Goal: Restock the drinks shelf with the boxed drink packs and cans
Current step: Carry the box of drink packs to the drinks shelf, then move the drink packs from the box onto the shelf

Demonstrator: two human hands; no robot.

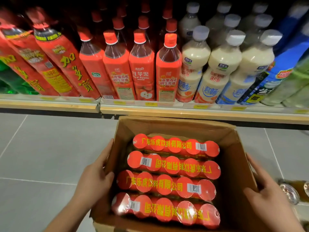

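Left hand fingers straight, flat against carton left wall, right hand likewise on right wall

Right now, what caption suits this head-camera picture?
The left hand and right hand press the sides of an open cardboard box holding four wrapped can packs, before a stocked drinks shelf.

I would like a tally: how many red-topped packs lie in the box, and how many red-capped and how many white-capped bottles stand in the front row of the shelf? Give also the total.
Packs in the box: 4
Red-capped bottles, front row: 4
White-capped bottles, front row: 3
Total: 11
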